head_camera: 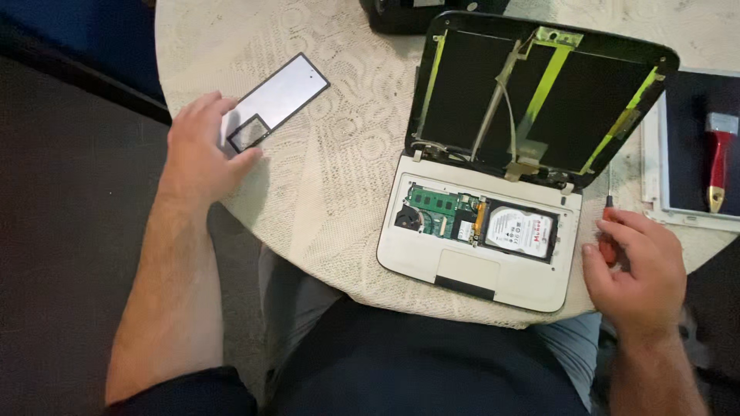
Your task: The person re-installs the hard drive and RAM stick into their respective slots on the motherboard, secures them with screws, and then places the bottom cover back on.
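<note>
The round tabletop [339, 177], covered by a cream lace-patterned cloth, carries all items.

The small white laptop [482, 231] sits right of centre, near the person's edge. Its lid is raised and faces the person; the screen panel is out, exposing a black back shell crossed by yellow-green tape strips and grey cables. The keyboard deck is removed. In the open bay, a green memory board [433, 202] lies at the left and a hard drive [520, 231] at the right; the drive bears a white label, roughly square, with red and black print. The laptop's long axis runs left to right, tilted slightly clockwise.

At the far right a flat dark panel in a pale frame [690, 146] lies on the tabletop, with a brush [718, 158] with a red handle resting on it, handle toward the person.

A long, flat, dark-edged rectangular cover [277, 100] lies at the left, its long axis diagonal, from near-left to far-right.

The left hand [202, 146] rests palm down, fingers spread, thumb and fingertips touching the near end of the cover; it is not closed round it.

The right hand [636, 266] is curled round a screwdriver [608, 223] with a red handle, just beside the laptop's right edge. The shaft points away from the person.
</note>
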